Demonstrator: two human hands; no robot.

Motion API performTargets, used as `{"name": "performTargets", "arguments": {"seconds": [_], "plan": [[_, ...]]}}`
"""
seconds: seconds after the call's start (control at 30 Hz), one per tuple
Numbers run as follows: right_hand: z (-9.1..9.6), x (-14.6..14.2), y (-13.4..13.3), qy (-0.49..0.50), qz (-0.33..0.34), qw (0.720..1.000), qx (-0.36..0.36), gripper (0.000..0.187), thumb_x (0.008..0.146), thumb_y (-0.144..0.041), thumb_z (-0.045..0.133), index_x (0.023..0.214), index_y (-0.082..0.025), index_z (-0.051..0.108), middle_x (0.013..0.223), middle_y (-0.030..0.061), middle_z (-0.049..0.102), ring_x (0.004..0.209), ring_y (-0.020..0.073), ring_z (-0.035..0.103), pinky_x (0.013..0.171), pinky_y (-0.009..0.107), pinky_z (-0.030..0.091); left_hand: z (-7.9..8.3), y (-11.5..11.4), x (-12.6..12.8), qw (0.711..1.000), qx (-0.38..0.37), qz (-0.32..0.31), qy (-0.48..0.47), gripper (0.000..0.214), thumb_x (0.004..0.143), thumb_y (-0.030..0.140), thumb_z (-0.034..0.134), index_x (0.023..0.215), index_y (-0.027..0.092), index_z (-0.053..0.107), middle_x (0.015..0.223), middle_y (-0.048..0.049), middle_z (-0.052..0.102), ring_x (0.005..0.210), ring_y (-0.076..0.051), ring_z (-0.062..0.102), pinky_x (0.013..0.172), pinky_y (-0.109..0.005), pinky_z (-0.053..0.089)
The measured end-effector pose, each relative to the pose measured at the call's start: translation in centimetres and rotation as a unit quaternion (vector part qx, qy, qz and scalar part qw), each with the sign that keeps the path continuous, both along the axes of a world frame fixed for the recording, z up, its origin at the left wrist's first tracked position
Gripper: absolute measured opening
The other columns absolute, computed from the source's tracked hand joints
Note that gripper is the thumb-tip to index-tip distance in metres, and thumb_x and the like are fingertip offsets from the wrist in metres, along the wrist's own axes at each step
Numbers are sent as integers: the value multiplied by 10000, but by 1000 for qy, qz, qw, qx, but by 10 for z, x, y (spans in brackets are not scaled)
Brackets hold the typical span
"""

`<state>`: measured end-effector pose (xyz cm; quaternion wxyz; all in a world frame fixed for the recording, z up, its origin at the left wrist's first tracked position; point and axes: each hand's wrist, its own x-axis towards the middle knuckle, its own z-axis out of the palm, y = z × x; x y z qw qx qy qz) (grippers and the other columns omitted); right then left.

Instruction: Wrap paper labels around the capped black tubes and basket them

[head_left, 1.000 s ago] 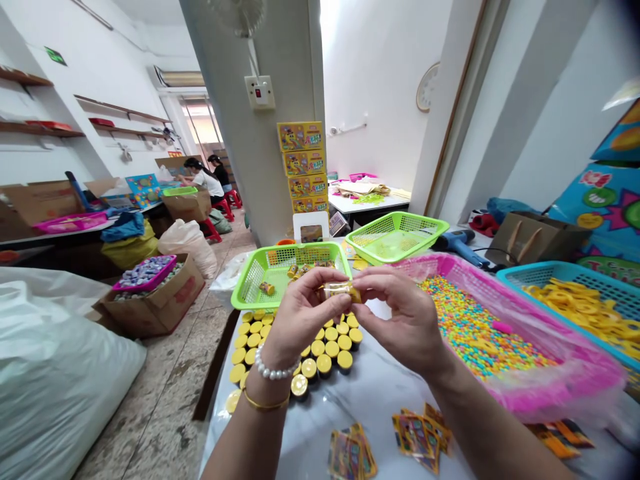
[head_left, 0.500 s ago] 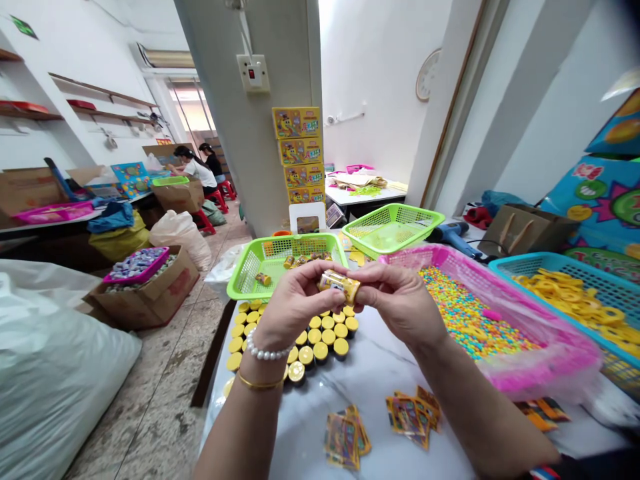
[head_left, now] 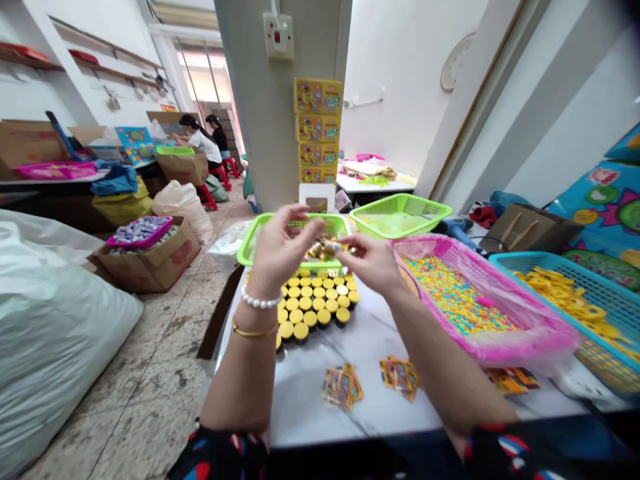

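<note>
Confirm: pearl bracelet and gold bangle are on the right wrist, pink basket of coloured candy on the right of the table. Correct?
No, the wrist is wrong. The head view shows the pearl bracelet and gold bangle on the left wrist, not the right. The pink basket of coloured candy is on the right of the table, as you said.
</note>
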<state>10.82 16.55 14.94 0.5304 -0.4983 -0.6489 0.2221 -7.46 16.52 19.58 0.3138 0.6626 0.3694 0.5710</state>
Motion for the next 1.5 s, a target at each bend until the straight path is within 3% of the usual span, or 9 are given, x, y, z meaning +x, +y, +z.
{"name": "performTargets", "arguments": {"seconds": [0.07,0.17,0.3,0.43,0.63,0.73,1.03,1.27,1.5], "plan": [[-1,-4,28,-15,-46,998,-36,358,804,-337,725,1091,-124,695,878,75,709,619,148,658,603,331,592,-1,4,-5,995,66,81,-3,384,786,434,764,1024,145,683,961,-85,698,707,-112,610,544,-189,454],[-5,1,36,-124,-77,989,-31,544,746,-303,793,1248,-162,636,1051,102,710,782,194,685,731,377,582,-2,4,-2,993,100,59,12,282,794,412,762,935,175,700,847,-55,718,726,-128,636,574,-204,455],[-23,14,-42,-244,-6,969,51,324,876,-328,679,1175,-204,681,1031,57,727,733,150,660,790,346,538,4,-10,5,992,115,-2,53,192,827,393,733,816,203,709,766,-36,717,681,-144,641,582,-253,461],[-69,20,-129,-307,109,944,-51,152,920,-295,629,950,-202,746,818,31,729,693,140,658,688,266,502,8,-19,10,991,119,-13,59,173,855,393,698,783,236,711,758,-28,717,637,-157,635,528,-285,452],[-122,-1,-144,-338,50,923,-176,190,875,-307,681,1042,-227,725,1053,56,660,772,162,653,711,282,485,10,-34,28,987,110,-42,110,159,859,333,705,826,178,718,710,-19,698,633,-117,613,532,-244,442],[-130,-2,-138,-276,55,946,-159,89,846,-183,676,923,-215,708,977,31,643,785,153,636,725,266,472,-12,-60,26,991,58,-42,116,194,848,337,714,904,152,729,748,-34,713,661,-115,621,555,-225,455],[-145,14,-132,-110,36,987,-114,82,821,-149,657,802,-200,719,820,25,676,751,163,624,702,275,458,-151,-162,-21,940,-339,17,20,276,803,383,715,916,132,716,746,-61,706,584,-115,593,484,-197,428],[-129,16,-138,-70,15,983,-168,290,806,-242,669,1083,-192,739,778,26,722,659,170,629,663,297,486,-153,-177,-17,936,-348,25,-35,308,772,402,741,907,128,698,717,-38,672,565,-100,561,469,-186,398],[-101,0,-166,78,119,958,-249,245,801,-395,679,717,-165,668,538,-33,581,462,96,485,466,219,368,-158,-179,10,948,-309,-11,-82,316,788,398,738,958,138,679,796,-42,681,547,-91,550,454,-191,400]]}}
